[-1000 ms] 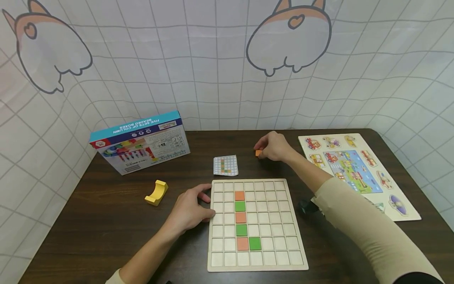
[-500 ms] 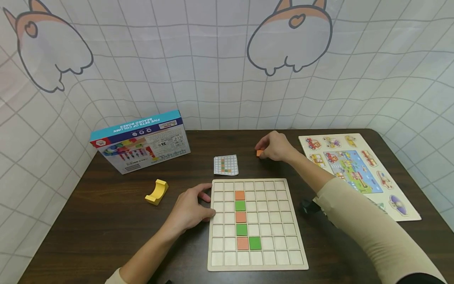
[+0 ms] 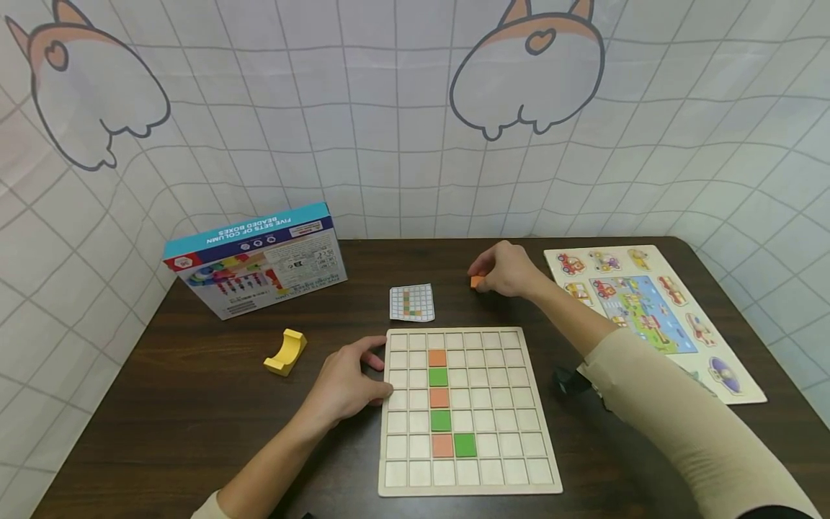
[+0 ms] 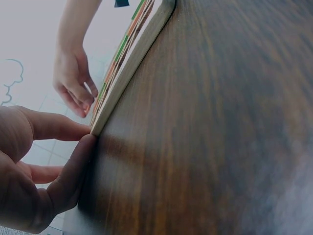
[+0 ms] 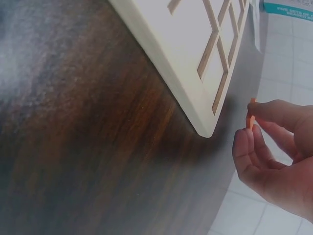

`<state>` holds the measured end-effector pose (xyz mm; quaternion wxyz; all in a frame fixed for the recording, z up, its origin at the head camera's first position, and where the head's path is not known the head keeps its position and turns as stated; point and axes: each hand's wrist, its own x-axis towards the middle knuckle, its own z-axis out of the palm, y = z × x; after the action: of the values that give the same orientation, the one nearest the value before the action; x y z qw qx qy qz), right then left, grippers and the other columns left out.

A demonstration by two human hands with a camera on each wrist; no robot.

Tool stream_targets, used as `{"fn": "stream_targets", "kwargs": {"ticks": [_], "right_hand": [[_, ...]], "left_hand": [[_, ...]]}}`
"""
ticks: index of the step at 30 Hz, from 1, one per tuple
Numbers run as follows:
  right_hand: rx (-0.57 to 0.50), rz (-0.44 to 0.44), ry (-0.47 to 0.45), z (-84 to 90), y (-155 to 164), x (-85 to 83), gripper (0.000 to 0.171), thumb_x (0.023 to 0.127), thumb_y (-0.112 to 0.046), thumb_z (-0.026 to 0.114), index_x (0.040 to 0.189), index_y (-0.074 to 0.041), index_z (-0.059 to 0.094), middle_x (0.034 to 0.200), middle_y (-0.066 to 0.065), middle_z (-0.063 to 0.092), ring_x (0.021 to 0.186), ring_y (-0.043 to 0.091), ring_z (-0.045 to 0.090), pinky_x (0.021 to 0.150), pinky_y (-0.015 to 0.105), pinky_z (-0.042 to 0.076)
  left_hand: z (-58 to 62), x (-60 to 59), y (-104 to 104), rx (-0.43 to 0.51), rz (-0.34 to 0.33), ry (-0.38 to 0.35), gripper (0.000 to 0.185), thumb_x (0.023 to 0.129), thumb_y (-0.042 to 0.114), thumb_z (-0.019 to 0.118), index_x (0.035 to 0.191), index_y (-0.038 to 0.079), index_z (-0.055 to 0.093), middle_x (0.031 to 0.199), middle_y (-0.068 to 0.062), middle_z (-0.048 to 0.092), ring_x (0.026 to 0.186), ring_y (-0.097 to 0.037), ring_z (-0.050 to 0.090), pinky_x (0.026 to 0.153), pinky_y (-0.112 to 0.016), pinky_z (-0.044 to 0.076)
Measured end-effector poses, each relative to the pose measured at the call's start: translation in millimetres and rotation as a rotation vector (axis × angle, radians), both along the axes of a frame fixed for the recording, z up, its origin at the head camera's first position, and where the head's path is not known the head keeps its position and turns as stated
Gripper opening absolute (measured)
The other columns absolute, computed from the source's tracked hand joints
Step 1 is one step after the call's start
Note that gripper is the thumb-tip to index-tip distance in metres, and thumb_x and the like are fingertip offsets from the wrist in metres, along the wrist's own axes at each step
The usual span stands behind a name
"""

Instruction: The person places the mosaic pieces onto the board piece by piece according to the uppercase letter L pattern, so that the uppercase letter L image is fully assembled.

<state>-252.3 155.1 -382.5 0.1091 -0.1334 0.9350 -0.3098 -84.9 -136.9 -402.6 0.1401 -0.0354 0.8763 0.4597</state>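
In the head view, my right hand (image 3: pixel 504 270) pinches a small orange square tile (image 3: pixel 476 281) above the back of the table. The right wrist view shows that orange tile (image 5: pixel 250 115) edge-on between thumb and fingertips. A pale wooden grid board (image 3: pixel 493 418) lies in the middle, holding several orange and green tiles in a column, plus a green tile (image 3: pixel 465 445) beside the lowest orange one. My left hand (image 3: pixel 346 382) rests at the board's left edge, thumb and forefinger spread apart and touching it. Close up, the left wrist view has those fingertips right at the board's rim (image 4: pixel 110 107).
Behind the board lies a small printed grid card (image 3: pixel 411 303). A yellow arched block (image 3: pixel 285 353) and a blue-topped box (image 3: pixel 259 267) stand at left. A picture puzzle board (image 3: pixel 655 317) lies at right, partly behind my right sleeve. A small dark object (image 3: pixel 570 382) sits beside that sleeve.
Almost nothing differs: the right hand holds the orange tile in nearly the same spot, shifted very slightly right. The left hand stays at the board's edge.
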Motion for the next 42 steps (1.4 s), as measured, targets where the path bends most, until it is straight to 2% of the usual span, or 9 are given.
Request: {"fn": "stream_targets", "kwargs": {"ticks": [16,36,42], "right_hand": [[0.005,0.011,0.013,6.7,3.6,10.3,0.025,0.083,-0.005,0.083,0.108,-0.007,0.081,0.100,0.009,0.076,0.100,0.029,0.063,0.088,0.044,0.051],[-0.004,0.011,0.013,9.1,11.0,22.6,0.025,0.082,-0.006,0.083,0.108,-0.009,0.081,0.100,0.007,0.076,0.097,0.026,0.066,0.084,0.042,0.053],[-0.010,0.016,0.018,9.8,11.8,24.6,0.026,0.082,-0.006,0.083,0.107,-0.008,0.081,0.097,0.006,0.077,0.092,0.023,0.068,0.081,0.038,0.052]], "left_hand": [[-0.7,-1.8,1.7,-0.017,0.010,-0.005,0.077,0.074,-0.003,0.083,0.145,0.012,0.059,0.102,-0.009,0.065,0.058,-0.015,0.064,0.056,-0.030,0.057],[-1.5,-1.7,2.8,-0.015,0.014,-0.013,0.077,0.075,-0.003,0.084,0.146,0.011,0.059,0.103,-0.010,0.065,0.059,-0.015,0.064,0.056,-0.030,0.058],[-1.9,-2.0,2.9,-0.013,0.016,-0.019,0.077,0.075,-0.002,0.084,0.146,0.011,0.059,0.104,-0.010,0.065,0.059,-0.016,0.064,0.056,-0.030,0.058]]}}
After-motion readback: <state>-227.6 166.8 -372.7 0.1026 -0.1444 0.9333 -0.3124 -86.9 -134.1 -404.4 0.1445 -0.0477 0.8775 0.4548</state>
